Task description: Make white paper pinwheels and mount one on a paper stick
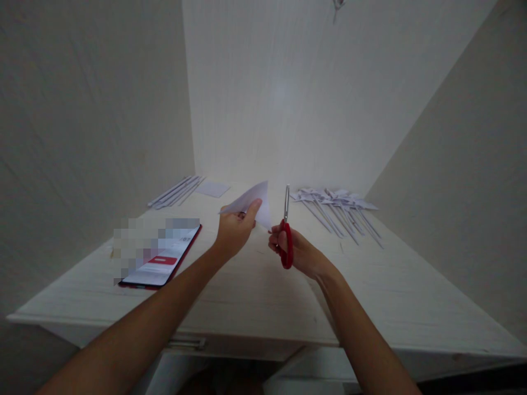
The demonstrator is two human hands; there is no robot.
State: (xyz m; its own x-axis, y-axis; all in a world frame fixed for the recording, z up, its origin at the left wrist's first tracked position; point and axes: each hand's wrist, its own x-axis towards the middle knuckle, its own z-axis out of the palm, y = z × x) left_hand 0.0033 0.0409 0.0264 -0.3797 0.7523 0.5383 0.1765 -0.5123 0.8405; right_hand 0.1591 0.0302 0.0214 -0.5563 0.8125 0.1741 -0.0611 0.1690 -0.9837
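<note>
My left hand (237,226) grips a sheet of white paper (260,193) above the middle of the table, thumb on top. The paper is bent, with one corner pointing up and another down toward my right hand. My right hand (298,249) has its fingers through the red handles of a pair of scissors (287,236). Their metal blades look closed and point up and away, to the right of the paper. The right fingertips are close to the paper's lower corner; I cannot tell whether they touch it.
Thin white paper sticks (176,192) lie at the back left beside a flat paper square (213,189). Several paper pinwheels on sticks (337,204) are heaped at the back right. A phone (158,269) lies at the left of the white table (255,307). Walls enclose the table's back and sides.
</note>
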